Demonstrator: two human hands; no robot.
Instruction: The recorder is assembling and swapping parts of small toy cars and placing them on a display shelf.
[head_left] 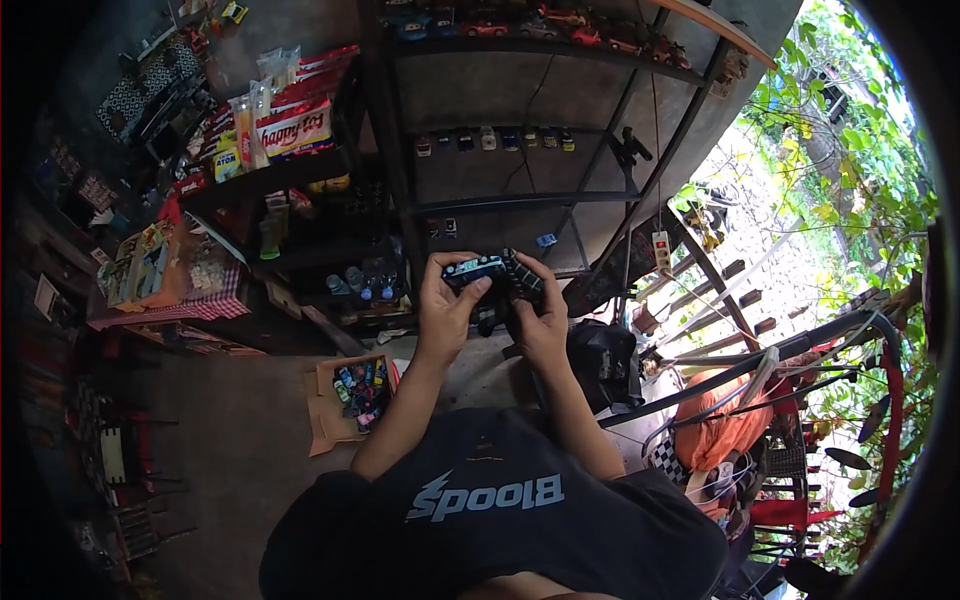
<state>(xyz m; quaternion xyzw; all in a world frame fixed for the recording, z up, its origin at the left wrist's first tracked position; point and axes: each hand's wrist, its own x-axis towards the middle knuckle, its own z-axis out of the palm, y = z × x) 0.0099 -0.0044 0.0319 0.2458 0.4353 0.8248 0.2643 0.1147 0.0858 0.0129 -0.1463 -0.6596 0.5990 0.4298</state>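
Observation:
In front of my chest, my left hand [447,308] grips a small blue-and-white toy car [472,269] between thumb and fingers. My right hand [541,312] is closed on a dark checked cloth [523,277], which bunches up against the car's right end. Part of the cloth hangs below, between my hands. Beyond my hands, a light blue toy car [546,240] sits on a low level of the dark metal shelf [520,200]. Two more small cars [449,228] stand to its left.
An open cardboard box [322,408] with several toy cars lies on the floor at left. Rows of toy cars [510,139] line the upper shelves. Snack packs [295,128] hang over a stand at left. A black bag [606,362] and a bicycle frame [760,355] are at right.

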